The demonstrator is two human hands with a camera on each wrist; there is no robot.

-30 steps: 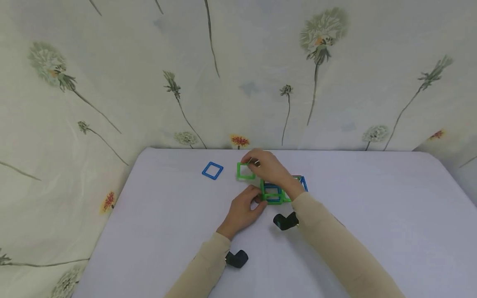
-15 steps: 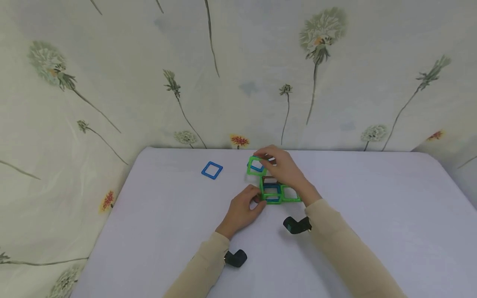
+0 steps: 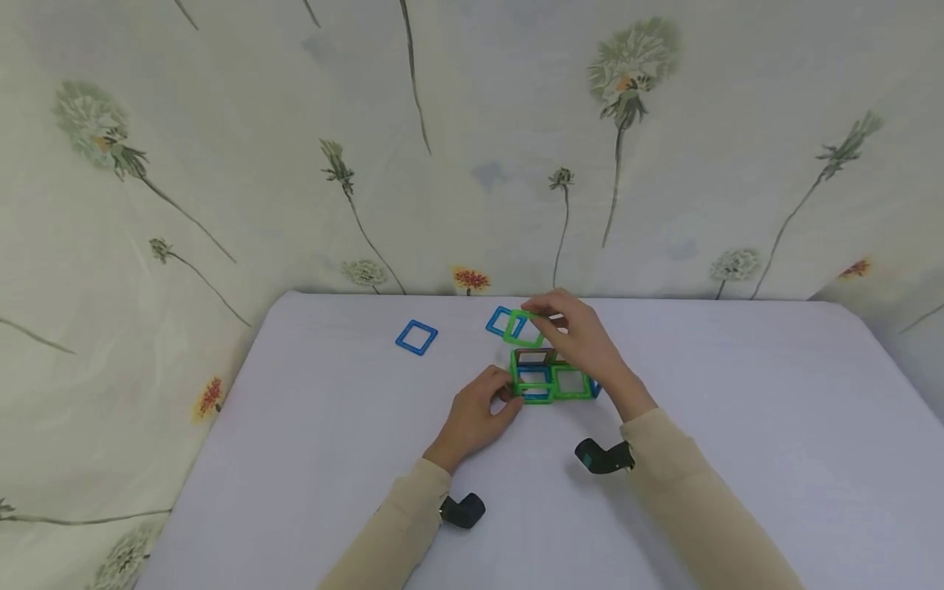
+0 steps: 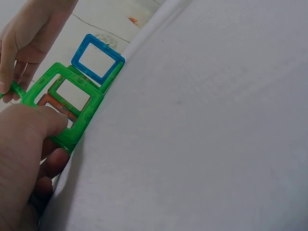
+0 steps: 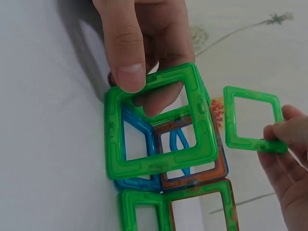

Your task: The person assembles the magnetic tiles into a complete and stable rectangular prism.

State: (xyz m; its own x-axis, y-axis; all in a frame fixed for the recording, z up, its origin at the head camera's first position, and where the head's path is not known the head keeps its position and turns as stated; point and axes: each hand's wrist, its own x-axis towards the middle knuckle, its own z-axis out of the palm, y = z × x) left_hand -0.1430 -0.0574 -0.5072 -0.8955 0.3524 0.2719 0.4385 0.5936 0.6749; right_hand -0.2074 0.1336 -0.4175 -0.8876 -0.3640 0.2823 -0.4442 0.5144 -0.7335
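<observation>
Low on the cloth stands a box-like structure of square magnetic tiles [image 3: 573, 398], with green, blue and orange frames. My left hand [image 3: 472, 416] grips its left end; in the right wrist view the thumb presses on a green front tile [image 5: 112, 139]. Between thumb and fingers my right hand [image 3: 578, 334] pinches a loose green square magnetic tile [image 5: 230, 118], raised just behind the structure. The held tile partly overlaps a blue tile [image 3: 492, 320] lying behind it. In the left wrist view, a blue tile [image 4: 82, 49] sticks up at the structure's far end.
Another blue square tile [image 3: 409, 347] lies flat on the white-covered table [image 3: 324, 393], left of the structure. A flower-patterned curtain [image 3: 472, 205] hangs behind the table's back edge. A black wrist camera [image 3: 463, 511] juts from each sleeve.
My right hand has carried the green tile to the right, from left of the structure to behind it, uncovering the blue tile there. The left hand keeps its grip on the structure.
</observation>
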